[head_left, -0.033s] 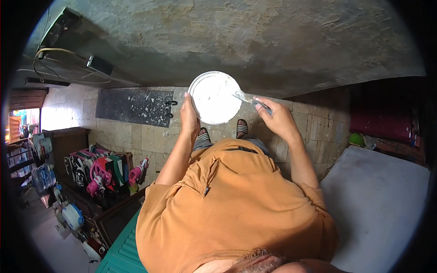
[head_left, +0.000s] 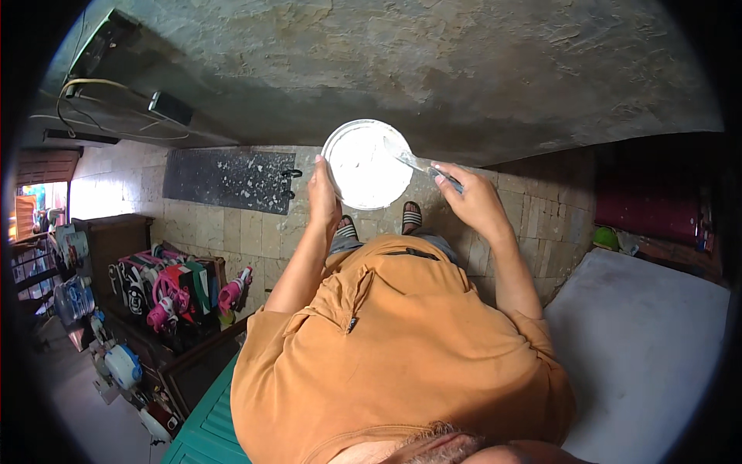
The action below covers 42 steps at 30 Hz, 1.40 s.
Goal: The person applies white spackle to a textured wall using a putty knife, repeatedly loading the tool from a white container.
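Note:
My left hand [head_left: 323, 193] grips the left side of a round white bucket [head_left: 325, 172], its fingers partly hidden by the wall. Bright white paste [head_left: 363, 172] fills the bucket close to the rim. My right hand [head_left: 471, 199] is closed round the dark handle of a putty knife [head_left: 408, 158]. The knife's blade lies over the bucket's right side, touching or just above the paste; glare hides which. Both hands hold these out in front of my body, above my sandalled feet [head_left: 412, 216].
A rough grey plastered wall [head_left: 433, 62] rises ahead. On the tiled floor lies a dark, white-splashed board [head_left: 228, 179]. A pink child's bike [head_left: 170, 294] and clutter stand left, a green plastic surface [head_left: 209, 425] behind. A grey flat surface [head_left: 641, 348] is right. Cables [head_left: 100, 83] hang upper left.
The putty knife's blade has shifted slightly up and left over the paste. The bucket and my left hand have barely moved.

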Each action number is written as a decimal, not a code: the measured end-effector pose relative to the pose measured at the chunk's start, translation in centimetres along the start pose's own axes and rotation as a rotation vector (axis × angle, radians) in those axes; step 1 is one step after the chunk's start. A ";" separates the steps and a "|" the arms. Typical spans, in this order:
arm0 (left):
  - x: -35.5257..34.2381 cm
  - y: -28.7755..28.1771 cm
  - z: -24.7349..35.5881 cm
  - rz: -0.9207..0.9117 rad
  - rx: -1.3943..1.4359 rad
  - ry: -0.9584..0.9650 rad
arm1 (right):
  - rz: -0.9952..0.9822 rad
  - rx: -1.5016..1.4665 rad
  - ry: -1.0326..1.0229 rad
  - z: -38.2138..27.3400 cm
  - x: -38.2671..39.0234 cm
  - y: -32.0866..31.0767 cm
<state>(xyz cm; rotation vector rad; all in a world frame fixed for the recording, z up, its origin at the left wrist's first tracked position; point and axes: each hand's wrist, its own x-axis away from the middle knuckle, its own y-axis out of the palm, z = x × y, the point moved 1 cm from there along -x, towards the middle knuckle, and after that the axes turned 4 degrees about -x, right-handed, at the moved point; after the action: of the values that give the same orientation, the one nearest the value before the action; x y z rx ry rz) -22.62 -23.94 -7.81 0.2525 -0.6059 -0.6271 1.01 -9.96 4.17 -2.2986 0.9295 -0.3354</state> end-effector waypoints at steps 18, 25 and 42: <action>-0.4 -1.5 1.0 -0.123 -0.056 -0.053 | 0.008 0.538 -0.252 -8.0 -1.0 5.5; -1.2 -3.1 2.5 -0.101 -0.044 -0.067 | -0.030 0.480 -0.198 -8.5 0.6 8.0; -5.1 -2.6 0.5 -0.094 -0.269 -0.065 | -0.020 -0.355 0.196 -1.8 -0.5 7.5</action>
<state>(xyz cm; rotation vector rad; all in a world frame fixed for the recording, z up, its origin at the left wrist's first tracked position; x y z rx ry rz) -27.42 -22.80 -10.78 0.0084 -0.5670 -0.8022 -4.18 -14.64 0.75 -2.6340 1.1404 -0.4396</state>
